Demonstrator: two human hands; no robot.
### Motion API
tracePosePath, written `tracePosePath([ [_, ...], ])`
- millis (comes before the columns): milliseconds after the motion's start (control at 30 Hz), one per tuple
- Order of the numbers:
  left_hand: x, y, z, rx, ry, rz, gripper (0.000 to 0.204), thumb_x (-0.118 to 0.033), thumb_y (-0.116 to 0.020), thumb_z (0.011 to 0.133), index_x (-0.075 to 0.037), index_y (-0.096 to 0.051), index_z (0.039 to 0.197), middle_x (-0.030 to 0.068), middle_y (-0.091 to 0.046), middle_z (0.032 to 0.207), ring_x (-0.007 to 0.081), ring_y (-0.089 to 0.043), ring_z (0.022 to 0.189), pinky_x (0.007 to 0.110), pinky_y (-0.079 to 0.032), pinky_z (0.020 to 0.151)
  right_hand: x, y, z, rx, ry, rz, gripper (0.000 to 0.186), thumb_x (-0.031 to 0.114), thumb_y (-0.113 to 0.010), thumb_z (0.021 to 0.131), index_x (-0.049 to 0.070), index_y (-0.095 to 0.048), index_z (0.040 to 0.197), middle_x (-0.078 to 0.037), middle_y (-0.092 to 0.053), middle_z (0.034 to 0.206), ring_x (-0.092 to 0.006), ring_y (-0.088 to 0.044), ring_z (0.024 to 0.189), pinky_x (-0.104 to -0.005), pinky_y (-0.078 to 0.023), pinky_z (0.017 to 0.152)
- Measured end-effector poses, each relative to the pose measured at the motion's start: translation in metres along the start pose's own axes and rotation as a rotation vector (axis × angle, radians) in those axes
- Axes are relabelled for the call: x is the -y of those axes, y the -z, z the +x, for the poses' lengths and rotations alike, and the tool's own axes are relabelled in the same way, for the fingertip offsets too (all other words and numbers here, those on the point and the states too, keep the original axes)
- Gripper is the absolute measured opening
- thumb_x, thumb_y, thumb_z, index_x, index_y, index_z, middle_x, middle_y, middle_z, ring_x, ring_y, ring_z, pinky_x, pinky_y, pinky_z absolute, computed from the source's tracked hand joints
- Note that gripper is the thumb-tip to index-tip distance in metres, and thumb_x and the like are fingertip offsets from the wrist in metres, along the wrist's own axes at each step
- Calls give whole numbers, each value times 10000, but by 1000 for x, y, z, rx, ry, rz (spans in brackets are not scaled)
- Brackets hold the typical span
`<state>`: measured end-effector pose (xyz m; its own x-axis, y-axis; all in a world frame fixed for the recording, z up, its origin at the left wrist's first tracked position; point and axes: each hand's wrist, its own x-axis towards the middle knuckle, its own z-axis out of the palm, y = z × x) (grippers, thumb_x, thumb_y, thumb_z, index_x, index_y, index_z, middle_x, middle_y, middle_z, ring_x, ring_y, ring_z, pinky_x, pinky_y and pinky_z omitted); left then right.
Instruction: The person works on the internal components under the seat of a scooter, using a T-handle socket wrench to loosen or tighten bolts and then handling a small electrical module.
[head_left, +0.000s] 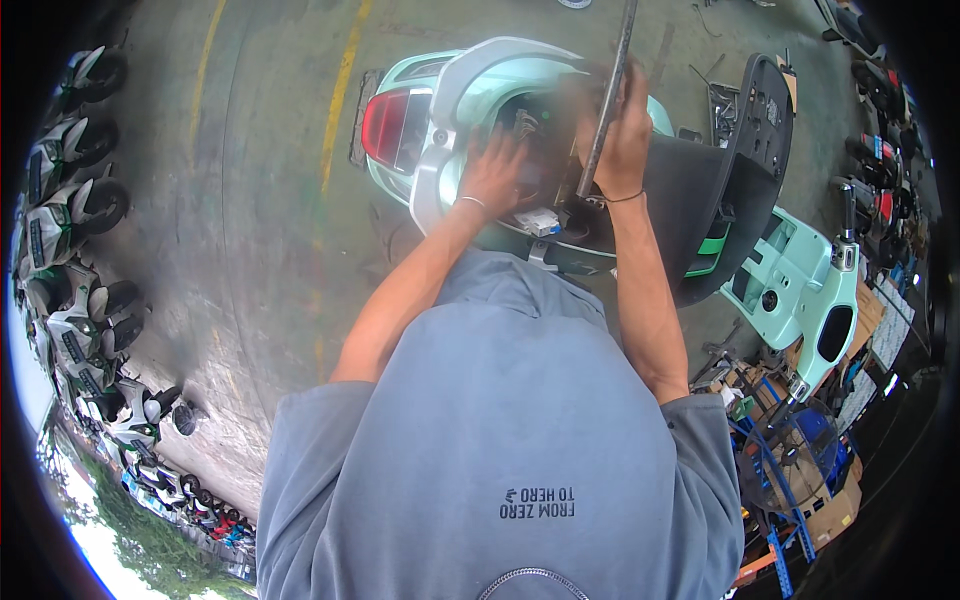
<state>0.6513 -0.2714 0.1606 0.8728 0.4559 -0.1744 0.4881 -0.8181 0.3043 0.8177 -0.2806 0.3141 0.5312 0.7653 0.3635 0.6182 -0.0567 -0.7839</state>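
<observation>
A mint-green scooter body (398, 78) with a red tail light (393, 130) lies before me, its compartment exposed. My left hand (492, 165) reaches into that compartment with fingers apart, near the silver curved rail (428, 150); blur and haze obscure the fingertips. My right hand (625, 140) is closed on a long, dark metal rod (610, 105) angled up over the compartment's right side, its fingers partly blurred. Below my hands sits a small white-and-blue object (540, 222). A black panel (752, 150) stands at the scooter's right end.
Rows of scooters (90, 205) line the left and far right (880, 100). A loose mint-green scooter front assembly (795, 260) lies at right, above a cluttered blue rack (780, 500) with cardboard (830, 510). Yellow lines (340, 100) mark the floor.
</observation>
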Motion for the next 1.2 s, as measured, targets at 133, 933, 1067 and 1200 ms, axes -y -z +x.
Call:
tracePosePath([
  [133,4,10,5,56,-32,-115,883,-302,-793,694,-130,-393,1462,155,-433,1429,298,-270,1450,562,-83,1185,6,-6,10,-277,126,46,656,206,-806,804,8,-510,1355,-271,-517,1247,-343,-673,850,-401,-530,806],
  [933,31,36,22,137,-215,-37,654,-141,-731,740,-182,-531,1361,81,-537,1326,276,-469,1267,467,-307,1109,17,37,74,455,288,-854,319,371,-625,880,77,-744,845,-151,-694,707,-351,-671,664,-430,-486,849],
  [1067,20,81,12,-169,35,-570,573,-198,-758,794,-107,-568,1327,127,-582,1278,294,-529,1228,432,-341,1097,-5,46,86,510,550,-700,272,344,-623,865,97,-733,903,-114,-701,718,-338,-690,695,-443,-538,732],
  [1200,-3,168,22,-672,138,-1355,601,-367,-540,1012,64,-378,1399,149,-565,1244,221,-604,1059,354,-488,930,15,32,62,424,67,-788,222,333,-630,861,127,-712,857,-150,-665,687,-352,-663,674,-468,-520,613],
])
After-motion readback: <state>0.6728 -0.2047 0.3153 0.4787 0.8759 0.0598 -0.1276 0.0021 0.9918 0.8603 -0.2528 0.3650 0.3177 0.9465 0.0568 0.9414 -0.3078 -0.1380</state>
